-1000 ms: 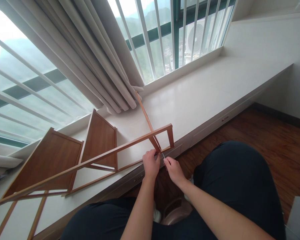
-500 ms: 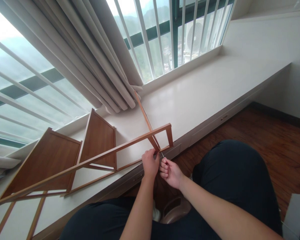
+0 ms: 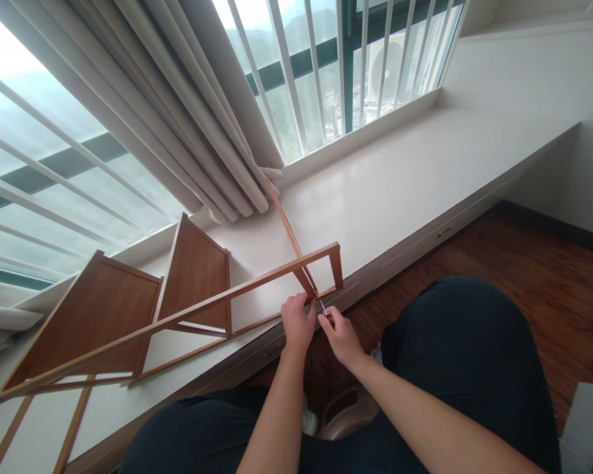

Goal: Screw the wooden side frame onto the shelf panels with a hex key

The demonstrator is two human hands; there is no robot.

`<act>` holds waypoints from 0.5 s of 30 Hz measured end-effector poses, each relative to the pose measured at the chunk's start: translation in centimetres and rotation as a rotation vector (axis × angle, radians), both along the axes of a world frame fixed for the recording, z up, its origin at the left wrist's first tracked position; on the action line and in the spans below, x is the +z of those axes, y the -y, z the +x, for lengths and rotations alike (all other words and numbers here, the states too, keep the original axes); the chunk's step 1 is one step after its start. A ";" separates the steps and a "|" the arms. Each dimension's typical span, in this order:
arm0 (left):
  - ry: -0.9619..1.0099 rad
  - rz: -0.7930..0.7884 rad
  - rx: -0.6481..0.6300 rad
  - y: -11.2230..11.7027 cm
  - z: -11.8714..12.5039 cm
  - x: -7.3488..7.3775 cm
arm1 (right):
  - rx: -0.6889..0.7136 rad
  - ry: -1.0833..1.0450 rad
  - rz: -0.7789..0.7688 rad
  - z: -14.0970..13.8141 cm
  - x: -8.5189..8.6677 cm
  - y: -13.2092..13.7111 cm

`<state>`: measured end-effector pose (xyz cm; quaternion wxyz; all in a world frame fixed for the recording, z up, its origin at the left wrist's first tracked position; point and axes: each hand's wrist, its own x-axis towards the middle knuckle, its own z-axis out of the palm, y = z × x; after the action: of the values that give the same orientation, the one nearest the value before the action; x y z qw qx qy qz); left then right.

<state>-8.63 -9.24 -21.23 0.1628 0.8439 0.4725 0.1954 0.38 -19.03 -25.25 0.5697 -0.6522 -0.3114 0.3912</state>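
A brown wooden shelf frame (image 3: 197, 308) lies on its side across a white window ledge (image 3: 400, 178), with two shelf boards (image 3: 197, 273) standing up from it. My left hand (image 3: 298, 324) is closed around the frame's near corner joint. My right hand (image 3: 340, 336) is just to the right of it, fingers pinched on a thin metal tool (image 3: 321, 305) whose tip sits at that same joint. A slim wooden rail (image 3: 286, 230) runs from the joint up toward the curtain.
Cream curtains (image 3: 188, 112) hang at the barred window behind the ledge. Dark wooden floor (image 3: 538, 283) lies to the right. My dark-trousered knees (image 3: 454, 342) fill the foreground, and a white box edge (image 3: 588, 421) shows at the lower right.
My right hand turned over at the joint, from palm-up half a second ago to knuckles-up now, still pinching the thin tool. My left hand and the frame stayed put.
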 end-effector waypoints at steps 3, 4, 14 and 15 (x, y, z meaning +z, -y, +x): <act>0.002 -0.002 -0.001 0.0 0.0 0.0 | -0.007 0.175 -0.064 0.4 0.1 0.1; 0.003 -0.002 -0.002 0.0 0.0 0.0 | -0.007 0.217 -0.083 0.5 0.2 0.1; 0.000 0.008 -0.004 0.1 0.0 0.0 | 0.034 0.226 -0.055 0.7 0.1 0.0; 0.000 0.009 -0.004 0.1 0.0 0.0 | 0.038 0.189 -0.036 0.6 0.0 -0.1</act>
<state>-8.67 -9.35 -21.27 0.1594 0.8455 0.4700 0.1969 1.03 -18.95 -25.23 0.5183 -0.6904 -0.3690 0.3444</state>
